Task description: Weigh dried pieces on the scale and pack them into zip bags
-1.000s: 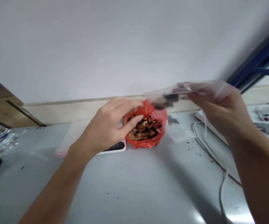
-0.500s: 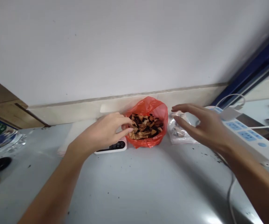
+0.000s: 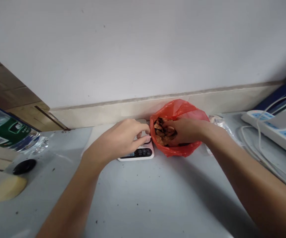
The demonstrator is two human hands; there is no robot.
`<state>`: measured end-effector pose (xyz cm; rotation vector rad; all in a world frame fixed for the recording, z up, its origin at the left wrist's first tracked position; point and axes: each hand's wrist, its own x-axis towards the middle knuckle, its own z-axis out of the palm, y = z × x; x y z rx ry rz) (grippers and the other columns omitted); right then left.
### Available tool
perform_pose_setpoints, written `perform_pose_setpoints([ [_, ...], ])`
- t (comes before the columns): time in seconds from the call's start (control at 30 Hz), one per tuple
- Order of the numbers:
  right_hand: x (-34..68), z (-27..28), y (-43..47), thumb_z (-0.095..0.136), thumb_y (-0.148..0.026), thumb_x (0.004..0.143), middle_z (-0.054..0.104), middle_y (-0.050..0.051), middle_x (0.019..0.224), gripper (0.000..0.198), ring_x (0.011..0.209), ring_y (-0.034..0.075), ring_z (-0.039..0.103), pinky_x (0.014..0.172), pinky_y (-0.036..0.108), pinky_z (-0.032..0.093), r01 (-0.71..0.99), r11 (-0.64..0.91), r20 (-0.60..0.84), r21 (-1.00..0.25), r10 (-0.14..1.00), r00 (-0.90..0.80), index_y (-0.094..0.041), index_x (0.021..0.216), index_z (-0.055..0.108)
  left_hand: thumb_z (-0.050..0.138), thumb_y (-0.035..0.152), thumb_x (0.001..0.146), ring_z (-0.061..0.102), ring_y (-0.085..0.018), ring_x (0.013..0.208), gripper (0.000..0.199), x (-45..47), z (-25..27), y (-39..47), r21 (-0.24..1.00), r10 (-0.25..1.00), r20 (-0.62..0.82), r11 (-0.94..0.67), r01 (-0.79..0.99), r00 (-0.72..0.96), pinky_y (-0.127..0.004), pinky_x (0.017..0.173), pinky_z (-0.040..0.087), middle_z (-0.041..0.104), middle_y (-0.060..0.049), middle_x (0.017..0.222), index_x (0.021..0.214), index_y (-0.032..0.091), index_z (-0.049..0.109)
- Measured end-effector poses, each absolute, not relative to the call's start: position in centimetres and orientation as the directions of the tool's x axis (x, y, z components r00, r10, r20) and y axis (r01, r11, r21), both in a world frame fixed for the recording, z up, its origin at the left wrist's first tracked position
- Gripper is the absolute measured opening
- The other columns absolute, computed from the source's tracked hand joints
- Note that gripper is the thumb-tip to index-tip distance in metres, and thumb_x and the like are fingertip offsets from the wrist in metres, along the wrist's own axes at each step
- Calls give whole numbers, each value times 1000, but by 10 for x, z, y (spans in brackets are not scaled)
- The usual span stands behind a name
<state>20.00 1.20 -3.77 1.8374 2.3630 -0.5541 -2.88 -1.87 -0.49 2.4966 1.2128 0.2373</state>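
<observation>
My left hand hovers over a small white kitchen scale. Its fingers are curved, with a gap between thumb and forefinger, and I see nothing held between them. The hand covers much of the scale's top; a lit display and several buttons show along its front. Right beside the scale stands a red plastic bag, its mouth wide, with dried brown pieces inside. My right hand is down in the bag among the pieces. Its fingertips are partly hidden there, so their grip cannot be made out.
A clear bag lies behind my right wrist. Farther right are a white power strip and loose cables. On the left lie a plastic bottle with a green label and a black oval object. A wall rises behind.
My right hand has moved left from above the clear bag into the red bag. The view has shifted left; my left hand stays over the scale, now slightly apart from the bag's rim.
</observation>
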Motion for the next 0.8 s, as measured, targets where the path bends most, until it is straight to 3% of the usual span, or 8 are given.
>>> perform_pose_setpoints([
  [0.1, 196, -30, 8, 76, -21, 73, 79, 7, 79, 42, 67, 31, 74, 53, 37, 49, 959, 189, -319, -209, 914, -249, -31, 114, 75, 53, 30, 100, 67, -19, 75, 24, -30, -5, -18, 362, 785, 0, -577, 732, 619, -29, 64, 47, 75, -2, 85, 94, 24, 76],
  [0.33, 204, -33, 10, 63, -7, 76, 81, 11, 98, 35, 87, 31, 75, 65, 36, 54, 961, 180, -221, -209, 949, -225, -25, 103, 77, 53, 31, 99, 64, -18, 70, 24, -35, -3, -19, 370, 794, 1, -565, 738, 608, -28, 59, 43, 73, -1, 82, 90, 24, 74],
  [0.47, 205, -35, 5, 63, -7, 76, 78, 7, 78, 28, 66, 25, 70, 56, 34, 51, 955, 181, -267, -233, 933, -242, -26, 92, 76, 53, 33, 99, 65, -19, 73, 25, -37, -3, -20, 376, 810, -19, -537, 755, 586, -28, 61, 44, 74, -2, 86, 93, 24, 75],
  [0.53, 205, -34, 4, 63, -7, 75, 77, 7, 76, 28, 66, 26, 70, 57, 34, 52, 952, 188, -260, -242, 933, -250, -26, 91, 76, 54, 33, 99, 66, -19, 74, 25, -38, -3, -20, 383, 808, -26, -536, 752, 589, -27, 61, 45, 75, -3, 88, 94, 24, 76],
  [0.67, 208, -31, 8, 65, -8, 72, 82, 9, 100, 36, 90, 31, 76, 71, 36, 58, 951, 168, -210, -260, 951, -225, -25, 100, 77, 54, 32, 98, 65, -18, 71, 25, -41, -3, -19, 400, 804, -5, -544, 738, 595, -27, 57, 44, 76, -3, 89, 93, 24, 76],
  [0.8, 220, -24, 10, 66, -13, 71, 80, 9, 84, 14, 79, 28, 74, 67, 35, 56, 891, 183, -122, -415, 959, -254, -24, 78, 71, 54, 32, 97, 61, -15, 61, 24, -45, -2, -19, 407, 821, -1, -521, 750, 571, -26, 52, 40, 75, -2, 87, 92, 23, 76],
])
